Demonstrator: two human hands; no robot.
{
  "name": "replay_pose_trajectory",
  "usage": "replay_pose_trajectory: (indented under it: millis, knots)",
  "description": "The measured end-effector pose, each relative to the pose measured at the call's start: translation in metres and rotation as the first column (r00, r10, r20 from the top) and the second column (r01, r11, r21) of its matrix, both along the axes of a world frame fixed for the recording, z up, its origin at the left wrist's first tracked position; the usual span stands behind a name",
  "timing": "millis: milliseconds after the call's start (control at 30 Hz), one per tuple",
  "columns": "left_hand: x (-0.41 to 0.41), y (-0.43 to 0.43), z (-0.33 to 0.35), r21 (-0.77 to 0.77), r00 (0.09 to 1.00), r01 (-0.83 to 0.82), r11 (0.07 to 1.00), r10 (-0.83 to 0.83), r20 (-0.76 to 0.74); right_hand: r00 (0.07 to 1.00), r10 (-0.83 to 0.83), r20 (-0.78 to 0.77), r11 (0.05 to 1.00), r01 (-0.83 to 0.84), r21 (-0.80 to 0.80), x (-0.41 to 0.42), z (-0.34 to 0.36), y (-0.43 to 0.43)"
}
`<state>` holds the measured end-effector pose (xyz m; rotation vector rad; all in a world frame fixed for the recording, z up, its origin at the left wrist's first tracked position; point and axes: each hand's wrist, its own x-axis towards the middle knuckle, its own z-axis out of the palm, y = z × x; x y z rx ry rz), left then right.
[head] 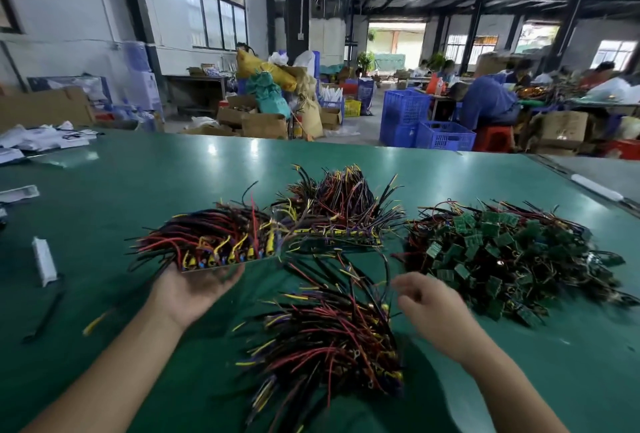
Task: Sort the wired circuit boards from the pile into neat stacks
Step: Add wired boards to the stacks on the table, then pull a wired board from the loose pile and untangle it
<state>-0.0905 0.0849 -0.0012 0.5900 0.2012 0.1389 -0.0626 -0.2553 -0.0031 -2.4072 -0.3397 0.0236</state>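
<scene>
A loose pile of small green wired circuit boards [498, 256] lies at the right of the green table [104, 190]. My left hand [194, 290], palm up, holds a row of stacked boards [221, 249] with red, black and yellow wires fanning left. A second neat stack [339, 221] sits behind it at centre. A third bundle of boards and wires [329, 339] lies near me between my arms. My right hand [429, 304] hovers blurred between that bundle and the pile, fingers relaxed, holding nothing.
A white plastic strip [44, 261], a black stick [45, 318] and a loose yellow wire [93, 323] lie at the left. White papers [38, 140] sit at the far left corner. Beyond the table stand blue crates [422, 121], cardboard boxes and seated people at other benches.
</scene>
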Motion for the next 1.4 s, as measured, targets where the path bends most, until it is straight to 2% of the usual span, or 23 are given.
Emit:
replay_pose_trajectory:
  millis: [67,133,267,367,467,600,667,767,833,967,1067,1133,1267,1333,1400]
  knots:
    - [-0.001,0.008,-0.002,0.034,0.989,-0.046,0.998,0.05,-0.136,0.991,0.132,-0.005,0.976,-0.131,-0.175,-0.004,-0.005,0.005]
    - [0.001,0.013,-0.006,0.11,0.966,-0.059,0.992,0.085,-0.244,0.979,0.203,-0.036,0.951,-0.205,-0.232,-0.005,-0.003,0.008]
    - [0.009,0.016,-0.013,0.182,0.939,-0.007,0.983,0.069,-0.336,0.948,0.224,-0.227,0.959,-0.256,-0.122,-0.007,-0.005,0.011]
    - [0.011,0.012,-0.004,0.153,0.93,-0.047,0.987,0.099,-0.353,0.922,0.239,-0.306,0.96,-0.27,-0.066,-0.006,-0.008,0.006]
    - [0.014,0.014,0.0,0.084,0.91,-0.131,0.988,0.154,-0.384,0.922,0.251,-0.295,0.961,-0.273,-0.036,-0.005,-0.008,0.001]
    - [0.004,0.01,-0.003,-0.121,0.895,-0.275,0.954,0.208,-0.395,0.911,0.313,-0.268,0.885,-0.382,-0.266,-0.002,-0.019,0.001]
    - [-0.003,0.002,-0.007,-0.118,0.874,-0.322,0.939,0.246,-0.419,0.895,0.325,-0.305,0.858,-0.415,-0.304,-0.001,-0.022,0.0]
    - [-0.011,-0.008,-0.009,-0.05,0.849,-0.296,0.954,0.238,-0.472,0.874,0.358,-0.329,0.821,-0.462,-0.335,-0.003,-0.023,0.0]
    - [-0.015,-0.008,-0.006,-0.041,0.834,-0.283,0.958,0.224,-0.505,0.888,0.363,-0.284,0.815,-0.45,-0.366,-0.003,-0.024,0.002]
    - [-0.021,-0.007,-0.004,-0.101,0.849,-0.305,0.947,0.223,-0.479,0.913,0.351,-0.207,0.79,-0.408,-0.458,-0.001,-0.025,0.007]
    - [-0.029,-0.011,-0.005,-0.037,0.835,-0.294,0.955,0.238,-0.497,0.923,0.343,-0.176,0.849,-0.384,-0.362,0.002,-0.023,0.005]
    - [-0.032,-0.014,-0.007,0.001,0.822,-0.287,0.958,0.247,-0.514,0.914,0.348,-0.206,0.901,-0.388,-0.196,0.004,-0.019,0.003]
    - [-0.036,-0.024,-0.003,0.076,0.812,-0.317,0.945,0.312,-0.493,0.882,0.364,-0.3,0.93,-0.363,0.062,0.005,-0.011,-0.004]
    - [-0.036,-0.03,0.002,0.198,0.764,-0.367,0.909,0.416,-0.492,0.885,0.348,-0.308,0.938,-0.334,0.098,0.006,-0.007,-0.006]
    - [-0.04,-0.036,0.005,0.337,0.677,-0.433,0.836,0.549,-0.491,0.885,0.348,-0.311,0.938,-0.325,0.125,0.006,-0.003,-0.008]
